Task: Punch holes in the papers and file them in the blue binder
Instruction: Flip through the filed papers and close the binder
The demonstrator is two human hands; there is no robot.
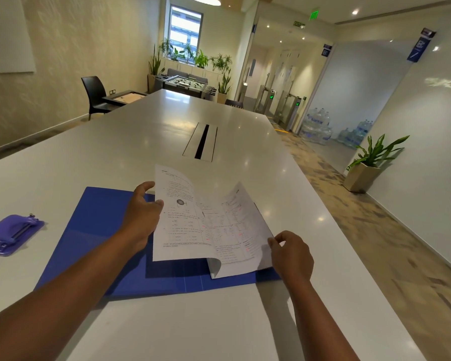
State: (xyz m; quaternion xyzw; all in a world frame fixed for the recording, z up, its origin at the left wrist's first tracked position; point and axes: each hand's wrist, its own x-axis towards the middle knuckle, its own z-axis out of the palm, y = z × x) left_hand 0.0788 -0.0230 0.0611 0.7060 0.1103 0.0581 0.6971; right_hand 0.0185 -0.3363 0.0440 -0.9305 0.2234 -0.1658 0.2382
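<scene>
Papers, white printed sheets with red marks [214,225], sit over the open blue card binder [94,230] on the white desk [115,142]; you hold them partly lifted. Purple hole punch [12,234] lies far left, well apart and untouched. Your left hand [141,217] grips the upper sheet's left edge; your right hand [292,254] pinches the lower right corner. Judgement: filing stage; punched holes not discernible. Page text too small to read; a green exit sign shows far behind.

Long white desk [141,142], open blue binder [94,230] lying flat on it, purple hole punch [12,234] at the left, cable slot [201,142] mid-desk
</scene>
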